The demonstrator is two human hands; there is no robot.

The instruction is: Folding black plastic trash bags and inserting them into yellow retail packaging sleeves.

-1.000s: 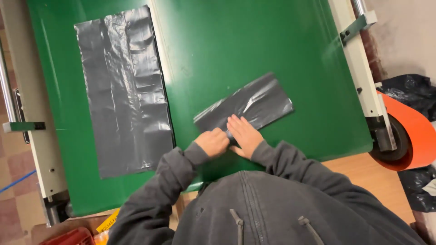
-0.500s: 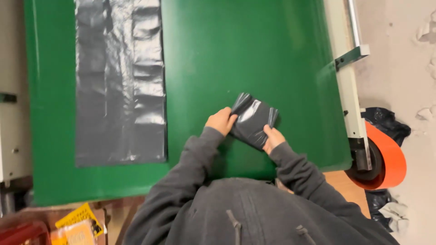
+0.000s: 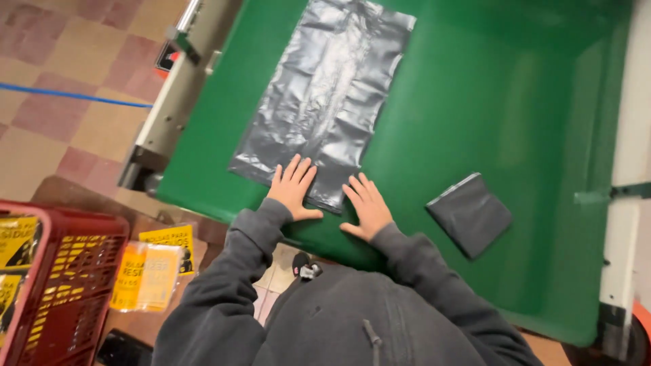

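— Starting with the biggest thing, what fills the frame?

— A green surface [image 3: 488, 102] takes up most of the upper and right part of the frame, running at a slant. A pale metal frame rail [image 3: 178, 88] borders it at the upper left, and another pale rail [image 3: 627, 203] runs down the right edge.

— And on it?

— A large grey plastic bag [image 3: 325, 95] lies flat and spread out, from the top centre down toward the middle of the frame, wrinkled and glossy. Its near edge sits right under the person's hands.

— What about the person?

— Dark grey hooded sleeves and torso [image 3: 339, 318] fill the lower centre. To the lower left stands a red crate [image 3: 61, 298] with yellow packets, and more yellow packets [image 3: 146, 274] lie just beside it on a brown top.

— Anything else on the green?

— A small folded grey bag [image 3: 470, 213], a neat dark square, lies right of centre, apart from both hands.

— Now the hands.

— The left hand [image 3: 293, 193] rests palm-down on the near edge of the large bag, fingers [image 3: 298, 169] spread and flat, gripping nothing. The right hand [image 3: 367, 210] lies palm-down just beside the bag's near right corner, fingers likewise splayed and released; whether its fingertips touch the plastic, I cannot tell. The two hands sit near each other, not touching.
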